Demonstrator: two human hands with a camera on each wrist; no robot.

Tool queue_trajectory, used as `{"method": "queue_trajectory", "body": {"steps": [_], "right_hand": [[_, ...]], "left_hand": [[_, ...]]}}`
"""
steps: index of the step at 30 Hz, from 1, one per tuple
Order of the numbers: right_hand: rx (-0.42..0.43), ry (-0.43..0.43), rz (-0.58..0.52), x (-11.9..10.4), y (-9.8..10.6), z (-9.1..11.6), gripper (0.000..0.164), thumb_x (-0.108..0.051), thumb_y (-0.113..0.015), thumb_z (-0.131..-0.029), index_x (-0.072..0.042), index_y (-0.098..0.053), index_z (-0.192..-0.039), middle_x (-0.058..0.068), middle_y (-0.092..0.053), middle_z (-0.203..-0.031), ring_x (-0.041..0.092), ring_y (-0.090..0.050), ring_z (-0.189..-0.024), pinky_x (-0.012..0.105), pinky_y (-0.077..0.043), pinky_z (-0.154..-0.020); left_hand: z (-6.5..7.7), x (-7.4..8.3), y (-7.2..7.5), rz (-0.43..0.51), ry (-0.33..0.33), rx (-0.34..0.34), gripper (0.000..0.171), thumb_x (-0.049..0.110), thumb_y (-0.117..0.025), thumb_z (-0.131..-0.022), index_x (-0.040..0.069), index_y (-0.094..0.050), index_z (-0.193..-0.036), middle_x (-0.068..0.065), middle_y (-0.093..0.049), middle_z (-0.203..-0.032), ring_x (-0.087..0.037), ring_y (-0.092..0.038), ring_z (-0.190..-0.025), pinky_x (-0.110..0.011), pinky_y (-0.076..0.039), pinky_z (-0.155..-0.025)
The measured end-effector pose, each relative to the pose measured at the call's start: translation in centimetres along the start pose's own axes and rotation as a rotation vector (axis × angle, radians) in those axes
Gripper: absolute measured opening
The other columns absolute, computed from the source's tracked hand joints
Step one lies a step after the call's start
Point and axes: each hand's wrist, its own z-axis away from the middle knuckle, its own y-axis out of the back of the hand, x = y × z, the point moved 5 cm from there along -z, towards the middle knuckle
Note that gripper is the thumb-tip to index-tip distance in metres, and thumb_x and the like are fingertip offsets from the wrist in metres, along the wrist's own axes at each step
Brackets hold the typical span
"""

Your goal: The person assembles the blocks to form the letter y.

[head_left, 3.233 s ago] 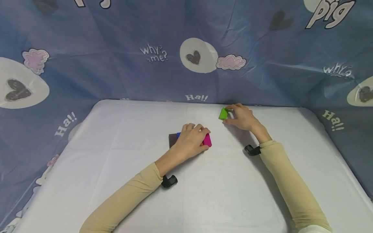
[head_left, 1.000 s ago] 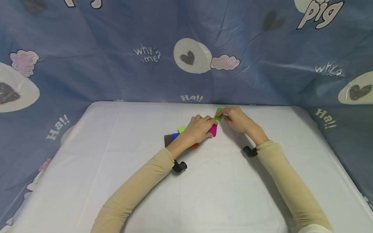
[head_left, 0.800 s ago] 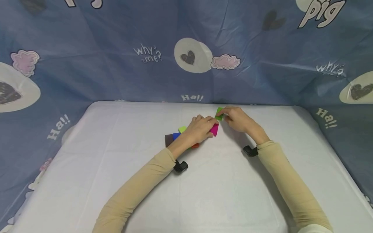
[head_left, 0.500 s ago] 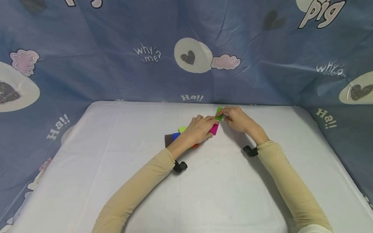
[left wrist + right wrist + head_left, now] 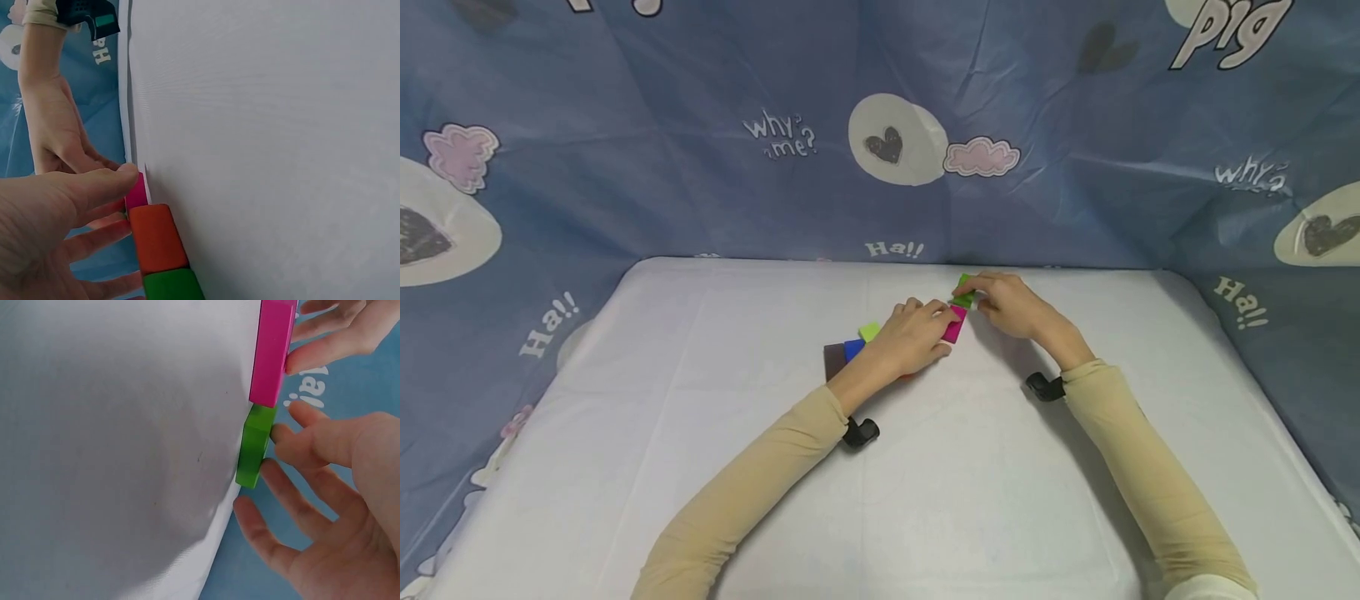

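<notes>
In the head view, saw the left hand [image 5: 910, 337] arched over a cluster of coloured blocks on the white cloth-covered counter [image 5: 970, 492], thumb and fingertips pinching a magenta rectangular block [image 5: 953, 330]. Found the right hand [image 5: 1011, 306] just beside, loosely bent, index finger laid on a bright green rectangular block [image 5: 964, 301] at the far end of the magenta one. Noticed a grey-brown block [image 5: 834, 362] and a blue block [image 5: 853, 348] side by side near the left wrist, with a yellow-green block [image 5: 868, 331] just behind. Noted blue printed cloth [image 5: 737, 200] behind the counter.

In the left wrist view, caught the left thumb and index finger holding the magenta block, just past a matte orange-red block [image 5: 158, 237] and a darker green block [image 5: 174, 285], set end to end.

In the right wrist view, saw the magenta and bright green blocks meeting at their ends; made out the right hand partly open, fingers spread, tips against the bright green block without curling round it
</notes>
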Motion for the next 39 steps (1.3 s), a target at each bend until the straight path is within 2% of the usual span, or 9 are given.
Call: {"method": "queue_trajectory", "body": {"steps": [11,25,34,39], "right_hand": [[-0.035,0.003,0.010,0.1,0.1,0.2,0.040,0.011,-0.058,-0.099,-0.010,-0.075,-0.128,0.016,-0.071,-0.138,0.041,-0.061,-0.140,0.060,-0.047,-0.118],[-0.032,0.000,0.014,0.0,0.1,0.3,0.035,0.007,-0.061,-0.100,-0.009,-0.076,-0.128,0.017,-0.071,-0.141,0.042,-0.060,-0.142,0.060,-0.046,-0.121],[-0.036,0.001,0.011,0.0,0.0,0.2,0.032,0.002,-0.065,-0.101,-0.011,-0.077,-0.128,0.015,-0.072,-0.140,0.040,-0.062,-0.140,0.059,-0.047,-0.120],[-0.024,-0.004,-0.001,0.0,0.0,0.4,0.024,-0.011,-0.071,-0.103,-0.012,-0.078,-0.126,0.013,-0.073,-0.136,0.038,-0.065,-0.136,0.059,-0.047,-0.119]], "left_hand": [[-0.8,0.3,-0.3,-0.010,0.019,-0.030,0.059,0.042,-0.065,-0.108,0.020,-0.051,-0.161,-0.006,-0.049,-0.166,-0.039,-0.054,-0.143,-0.052,-0.047,-0.116],[-0.9,0.7,-0.4,-0.014,0.052,-0.064,0.064,0.043,-0.063,-0.109,0.021,-0.043,-0.166,-0.004,-0.040,-0.172,-0.040,-0.049,-0.147,-0.051,-0.043,-0.120],[-0.4,0.4,-0.2,-0.025,0.051,-0.095,0.068,0.045,-0.063,-0.108,0.023,-0.038,-0.168,-0.006,-0.038,-0.175,-0.043,-0.045,-0.153,-0.055,-0.040,-0.124],[0.4,0.1,0.4,-0.033,0.036,-0.084,0.067,0.046,-0.064,-0.108,0.025,-0.041,-0.166,-0.009,-0.039,-0.174,-0.046,-0.043,-0.155,-0.059,-0.039,-0.125]]}}
